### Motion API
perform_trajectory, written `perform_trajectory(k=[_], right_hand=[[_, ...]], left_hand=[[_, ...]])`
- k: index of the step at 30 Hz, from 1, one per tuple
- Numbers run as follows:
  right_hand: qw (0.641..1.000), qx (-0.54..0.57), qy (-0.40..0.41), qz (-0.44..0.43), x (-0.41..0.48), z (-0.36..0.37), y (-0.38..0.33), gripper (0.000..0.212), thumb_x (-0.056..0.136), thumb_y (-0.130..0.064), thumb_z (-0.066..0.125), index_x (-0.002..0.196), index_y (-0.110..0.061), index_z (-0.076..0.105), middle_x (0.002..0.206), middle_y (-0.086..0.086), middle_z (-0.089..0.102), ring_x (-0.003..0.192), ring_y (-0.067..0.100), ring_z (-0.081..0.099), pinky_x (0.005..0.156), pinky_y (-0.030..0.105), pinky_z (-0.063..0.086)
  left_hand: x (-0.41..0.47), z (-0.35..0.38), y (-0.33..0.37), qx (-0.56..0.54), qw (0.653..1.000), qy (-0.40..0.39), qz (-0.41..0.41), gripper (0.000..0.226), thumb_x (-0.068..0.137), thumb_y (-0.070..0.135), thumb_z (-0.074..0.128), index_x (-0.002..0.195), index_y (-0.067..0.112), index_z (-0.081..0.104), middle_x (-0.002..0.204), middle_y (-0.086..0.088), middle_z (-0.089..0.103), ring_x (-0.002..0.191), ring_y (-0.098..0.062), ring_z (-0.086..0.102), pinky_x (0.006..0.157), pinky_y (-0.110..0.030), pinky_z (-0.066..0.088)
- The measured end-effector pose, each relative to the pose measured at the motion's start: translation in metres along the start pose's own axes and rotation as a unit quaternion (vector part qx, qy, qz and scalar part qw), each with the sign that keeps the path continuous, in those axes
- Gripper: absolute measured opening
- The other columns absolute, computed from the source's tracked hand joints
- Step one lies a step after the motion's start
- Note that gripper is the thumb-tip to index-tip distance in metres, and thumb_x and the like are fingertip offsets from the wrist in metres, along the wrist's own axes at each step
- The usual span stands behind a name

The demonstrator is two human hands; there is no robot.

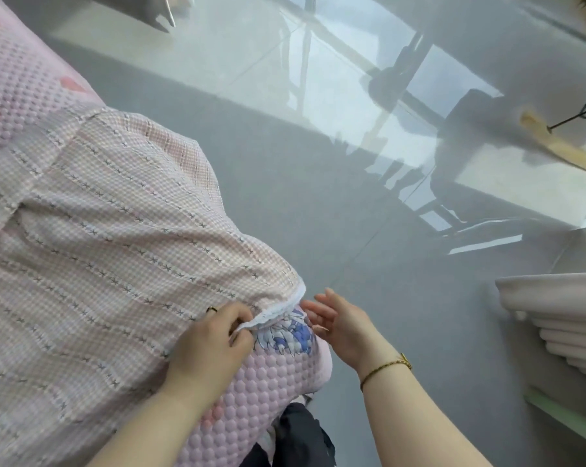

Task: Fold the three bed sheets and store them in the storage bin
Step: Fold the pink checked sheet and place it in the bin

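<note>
1. At the near corner of the bed, in the head view, the left hand (211, 338) pinches the white lace-trimmed corner of the pink checked sheet (99, 230) between thumb and curled fingers.
2. Just beside that corner, the right hand (338, 323) is relaxed, fingers loosely spread and holding nothing. I cannot tell whether its fingertips touch the lace.
3. The sheet lies spread across the pink quilted mattress pad (251, 399), wrinkled and one layer thick where visible, so it looks not yet folded.
4. Judged from this, the step in hand is taking up a corner to start the first fold — early in the task, with nothing stored.
5. The next move likely calls for the right hand to grasp the hem further along. Both hands can then lift the limp cloth and carry this edge across to the far side, keeping the corners matched.
6. At the right edge stands a pale ribbed object (561, 318) — I cannot tell whether it is the storage bin. No other sheets can be made out.
</note>
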State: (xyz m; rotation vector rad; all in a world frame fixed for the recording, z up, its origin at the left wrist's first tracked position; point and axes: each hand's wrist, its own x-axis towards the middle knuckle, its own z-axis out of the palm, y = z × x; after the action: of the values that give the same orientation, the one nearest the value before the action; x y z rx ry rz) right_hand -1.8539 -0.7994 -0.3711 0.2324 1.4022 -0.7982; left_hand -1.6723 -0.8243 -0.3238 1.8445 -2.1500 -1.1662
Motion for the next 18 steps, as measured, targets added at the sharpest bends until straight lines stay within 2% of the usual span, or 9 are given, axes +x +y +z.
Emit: perform_trajectory(k=[2, 5, 8, 11, 13, 14, 15, 17, 18], right_hand=[[0.997, -0.072, -0.006, 0.019, 0.004, 0.008, -0.007, 0.041, 0.097, -0.04, 0.037, 0.118, -0.006, 0.044, 0.081, 0.001, 0.064, 0.059, 0.011, 0.044, 0.057, 0.022, 0.036], [0.993, -0.108, -0.008, 0.05, 0.015, 0.028, -0.019, 0.036, 0.092, -0.049, 0.042, 0.102, -0.014, 0.042, 0.062, -0.002, 0.048, 0.05, 0.011, 0.035, 0.046, 0.019, 0.033], [0.986, -0.161, 0.006, 0.036, 0.021, 0.046, -0.022, 0.021, 0.092, -0.028, 0.051, 0.103, -0.011, 0.045, 0.053, -0.003, 0.039, 0.034, 0.006, 0.033, 0.031, 0.013, 0.025], [0.976, -0.213, 0.049, -0.003, 0.025, 0.047, -0.019, 0.038, 0.091, -0.007, 0.048, 0.127, -0.004, 0.039, 0.07, 0.003, 0.043, 0.049, 0.011, 0.042, 0.027, 0.01, 0.027], [0.976, -0.2, 0.082, -0.02, 0.032, 0.042, -0.016, 0.044, 0.091, -0.003, 0.045, 0.134, -0.003, 0.034, 0.072, 0.004, 0.045, 0.053, 0.015, 0.043, 0.034, 0.017, 0.036], [0.974, -0.2, 0.104, -0.029, 0.035, 0.039, -0.015, 0.047, 0.091, -0.003, 0.045, 0.136, -0.007, 0.032, 0.074, 0.002, 0.045, 0.056, 0.015, 0.045, 0.041, 0.021, 0.04], [0.969, -0.212, 0.122, -0.038, 0.038, 0.039, -0.015, 0.051, 0.091, -0.003, 0.044, 0.138, -0.01, 0.029, 0.077, 0.002, 0.046, 0.059, 0.015, 0.047, 0.048, 0.024, 0.042], [0.957, -0.25, 0.143, -0.048, 0.043, 0.036, -0.013, 0.055, 0.089, -0.002, 0.043, 0.14, -0.012, 0.026, 0.087, 0.005, 0.052, 0.068, 0.017, 0.051, 0.058, 0.027, 0.045], [0.944, -0.289, 0.151, -0.054, 0.043, 0.036, -0.013, 0.057, 0.088, -0.002, 0.042, 0.141, -0.012, 0.024, 0.101, 0.008, 0.055, 0.083, 0.021, 0.055, 0.07, 0.031, 0.049]], left_hand=[[-0.006, -0.01, 0.004, -0.071, 0.997, 0.006, 0.016, 0.014, 0.073, 0.025, 0.051, 0.062, 0.034, 0.053, 0.061, 0.012, 0.056, 0.061, -0.004, 0.05, 0.053, -0.014, 0.032], [-0.013, -0.008, 0.002, -0.102, 0.994, -0.043, 0.019, 0.019, 0.072, 0.022, 0.051, 0.074, 0.04, 0.057, 0.075, 0.033, 0.055, 0.071, 0.005, 0.049, 0.058, -0.009, 0.036], [-0.007, -0.007, 0.002, -0.053, 0.993, -0.102, 0.016, 0.029, 0.082, 0.013, 0.057, 0.064, 0.035, 0.052, 0.075, 0.044, 0.047, 0.076, 0.009, 0.047, 0.057, -0.012, 0.035], [0.003, -0.011, 0.004, -0.01, 0.989, -0.142, 0.03, 0.016, 0.082, 0.039, 0.058, 0.068, 0.041, 0.049, 0.075, 0.047, 0.047, 0.076, 0.015, 0.047, 0.056, -0.011, 0.037], [0.011, -0.018, 0.005, 0.01, 0.994, -0.098, 0.038, 0.01, 0.079, 0.053, 0.05, 0.076, 0.043, 0.051, 0.074, 0.028, 0.059, 0.089, 0.018, 0.044, 0.056, -0.006, 0.038], [0.015, -0.021, -0.001, 0.036, 0.996, -0.034, 0.069, 0.013, 0.08, 0.05, 0.047, 0.084, 0.041, 0.056, 0.073, 0.024, 0.06, 0.093, 0.013, 0.046, 0.055, -0.002, 0.037], [0.022, -0.026, -0.009, 0.053, 0.993, 0.041, 0.096, 0.025, 0.081, 0.044, 0.045, 0.092, 0.03, 0.063, 0.083, 0.022, 0.062, 0.093, 0.004, 0.049, 0.063, -0.002, 0.039], [0.036, -0.038, -0.031, 0.088, 0.984, 0.133, 0.077, 0.049, 0.078, 0.04, 0.041, 0.106, 0.007, 0.065, 0.109, -0.008, 0.065, 0.1, -0.011, 0.053, 0.078, -0.036, 0.05], [0.045, -0.045, -0.045, 0.105, 0.984, 0.14, 0.027, 0.059, 0.078, 0.043, 0.038, 0.114, 0.002, 0.061, 0.12, -0.017, 0.06, 0.109, -0.027, 0.054, 0.086, -0.049, 0.046]])
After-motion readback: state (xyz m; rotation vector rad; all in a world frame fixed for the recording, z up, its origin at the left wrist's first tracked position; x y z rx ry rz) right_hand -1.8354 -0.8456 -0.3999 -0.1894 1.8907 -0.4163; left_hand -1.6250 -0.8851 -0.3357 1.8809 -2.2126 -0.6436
